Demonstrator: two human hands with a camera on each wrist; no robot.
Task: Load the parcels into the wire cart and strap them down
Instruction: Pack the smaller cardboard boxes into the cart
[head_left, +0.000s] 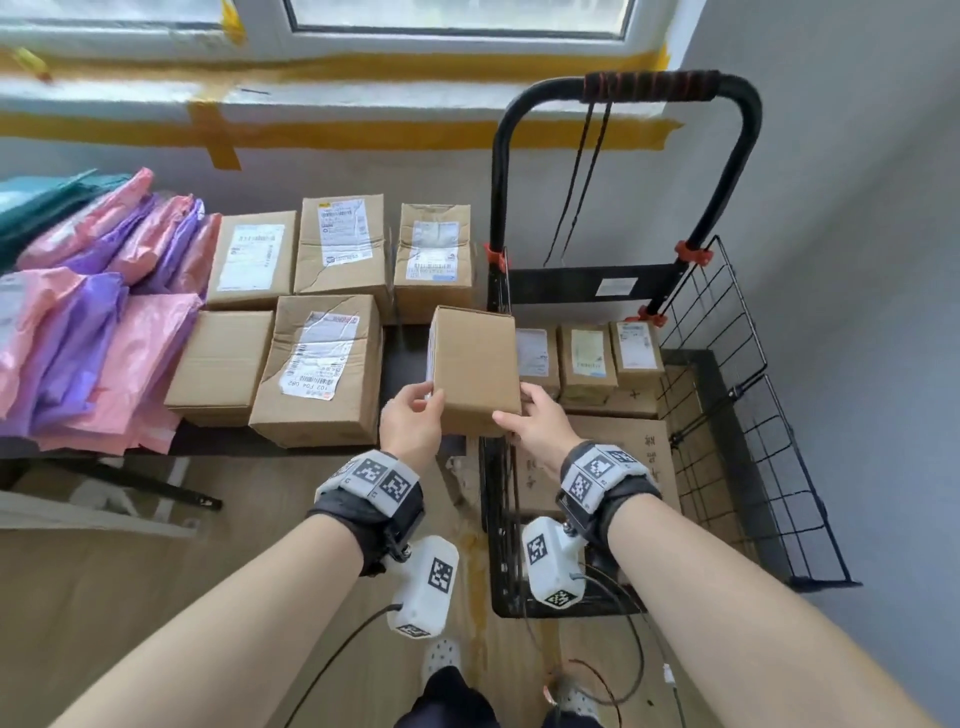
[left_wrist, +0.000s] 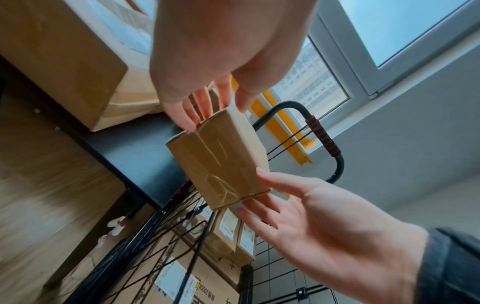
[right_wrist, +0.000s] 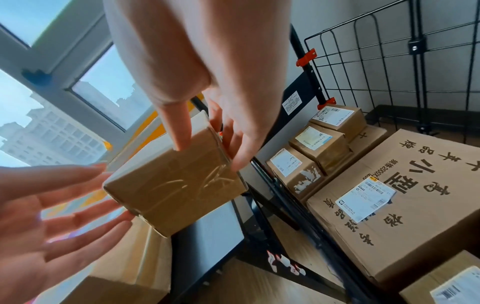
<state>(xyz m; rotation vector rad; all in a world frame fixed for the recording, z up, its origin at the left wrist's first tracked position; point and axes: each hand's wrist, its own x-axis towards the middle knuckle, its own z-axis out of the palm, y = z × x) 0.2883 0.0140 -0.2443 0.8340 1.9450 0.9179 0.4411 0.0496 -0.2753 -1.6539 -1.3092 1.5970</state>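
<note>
A small plain cardboard box (head_left: 475, 369) is held in the air between the table and the wire cart (head_left: 737, 374). My right hand (head_left: 514, 410) grips its near right corner, thumb on one face and fingers round the edge (right_wrist: 233, 144). My left hand (head_left: 431, 402) touches the box's left side with straight, spread fingers (right_wrist: 85, 207). Inside the cart lie a large printed carton (right_wrist: 389, 195) and three small labelled boxes (head_left: 587, 358) along its back. Two black elastic cords (head_left: 582, 182) hang from the cart's handle (head_left: 649, 85).
The dark table (head_left: 405, 358) at left carries several labelled cardboard parcels (head_left: 322, 364) and a heap of pink and purple poly mailers (head_left: 93, 322). The cart's right wire side (head_left: 769, 441) leans outward toward the grey wall. Wood floor lies below.
</note>
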